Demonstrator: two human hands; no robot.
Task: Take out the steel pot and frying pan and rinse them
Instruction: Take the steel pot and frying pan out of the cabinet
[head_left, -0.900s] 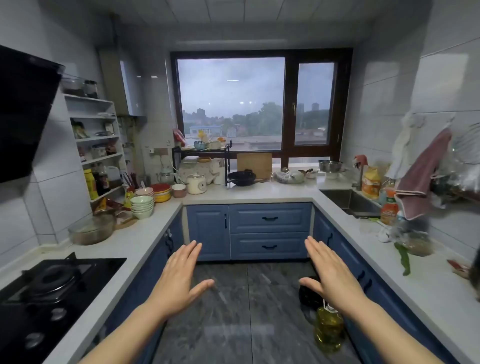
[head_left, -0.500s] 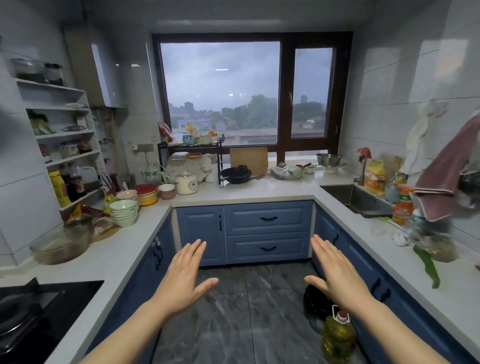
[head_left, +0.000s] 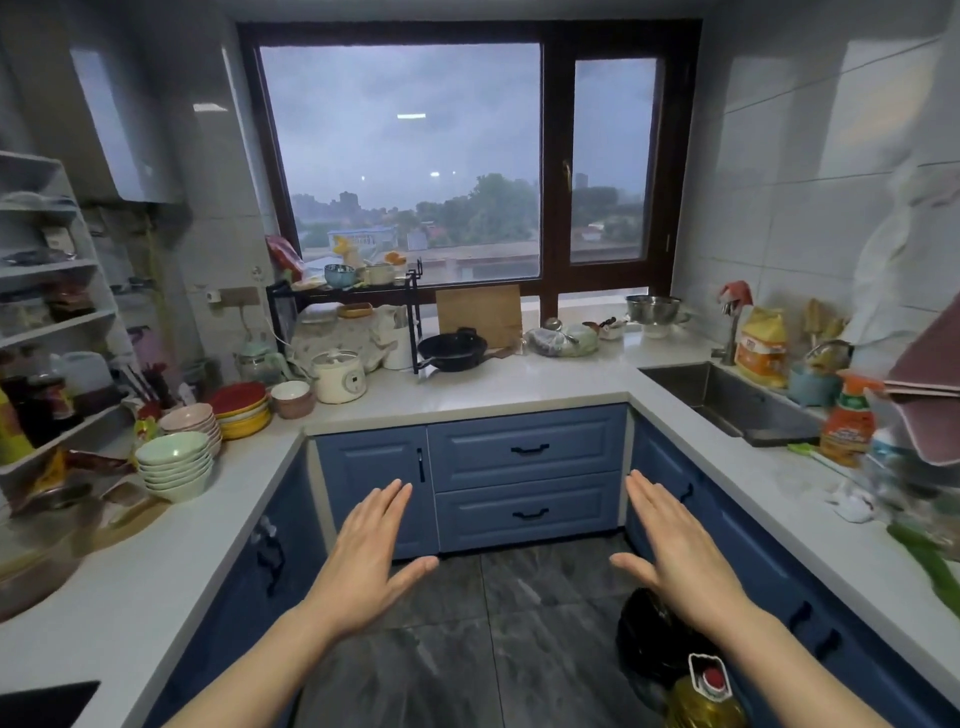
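Hands, left (head_left: 363, 564) and right (head_left: 680, 558), empty with fingers released; pan (head_left: 453, 351) on far bench, steel pot (head_left: 653, 308) by window; advise taking pan by its handle, then going to sink (head_left: 727, 400).

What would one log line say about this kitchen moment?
left hand: open, empty | right hand: open, empty | frying pan: on back counter, untouched | sink: empty | steel pot: not identified
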